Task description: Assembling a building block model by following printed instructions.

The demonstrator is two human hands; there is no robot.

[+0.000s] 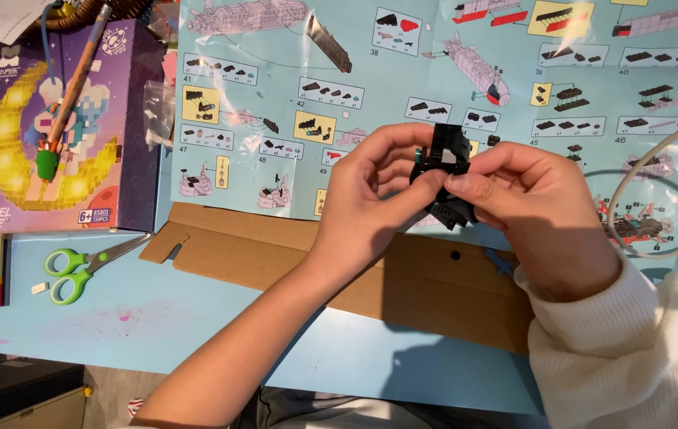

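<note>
I see both hands raised over the bench, sharing one black brick assembly. My left hand pinches its left side, my right hand clamps the right, each grip closed on it. Under them lies the pale blue instruction sheet and a brown cardboard flap. Green-handled scissors lie off left, near the purple box. A white cable loops at right.

A light blue table carried green scissors at left, flattened cardboard in the middle, and a purple box upper left.
</note>
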